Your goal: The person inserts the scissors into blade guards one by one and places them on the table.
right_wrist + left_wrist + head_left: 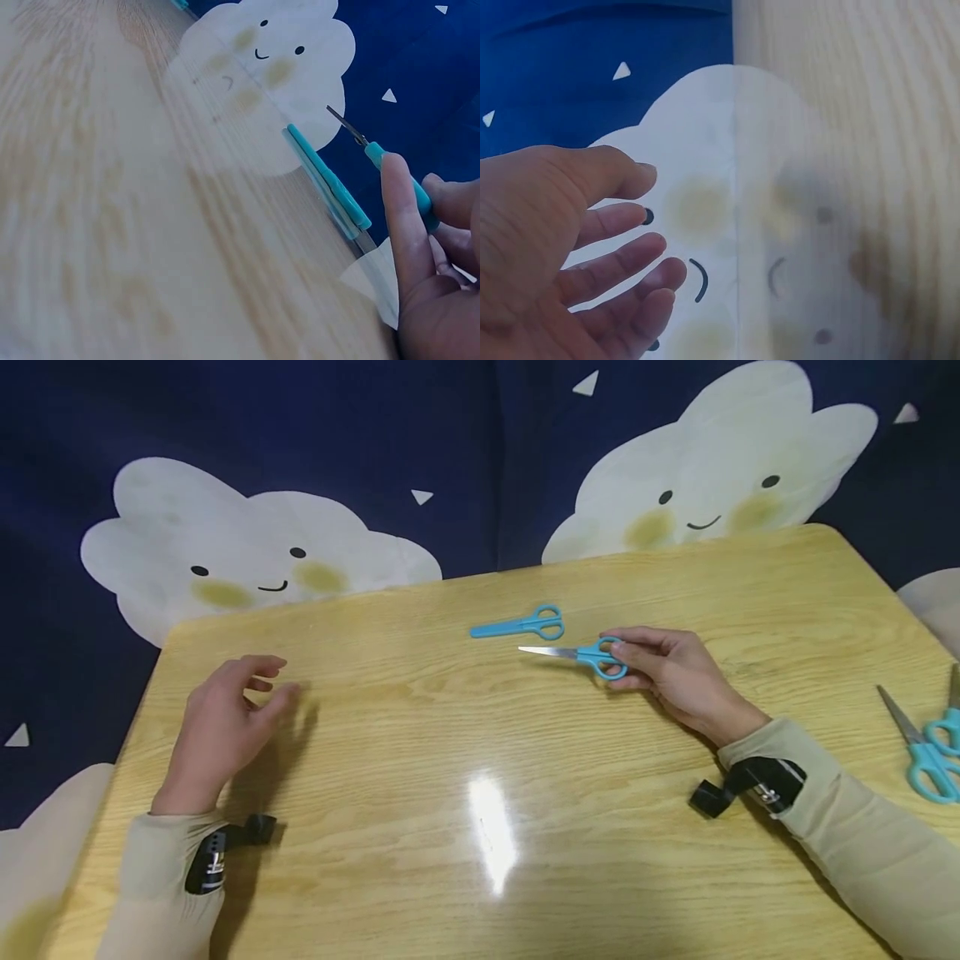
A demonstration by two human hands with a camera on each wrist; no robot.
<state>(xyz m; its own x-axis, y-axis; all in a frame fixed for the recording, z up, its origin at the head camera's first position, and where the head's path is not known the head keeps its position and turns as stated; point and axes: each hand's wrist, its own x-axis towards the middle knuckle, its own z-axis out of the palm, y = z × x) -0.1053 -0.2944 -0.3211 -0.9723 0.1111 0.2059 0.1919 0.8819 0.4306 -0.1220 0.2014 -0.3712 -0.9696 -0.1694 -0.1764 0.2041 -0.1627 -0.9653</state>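
My right hand [678, 681] pinches a small pair of scissors [600, 658] by its blue handle loops, thumb on top. Its bare metal blades are together and point left over the table. Just behind lies a second pair of blue scissors [517, 625], its blades covered by a blue sheath. In the right wrist view the held scissors [401, 176] appear edge-on above the sheathed scissors [330, 184]. My left hand [228, 718] hovers over the table's left side, fingers loosely bent and holding nothing; the left wrist view shows the same hand [592, 262] with its fingers apart.
Two larger pairs of scissors with teal handles, one nearer [932, 768] and one partly out of frame [947, 731], lie at the table's right. The wooden table [375, 735] meets a dark blue cloud-print curtain [487, 460] at its far edge.
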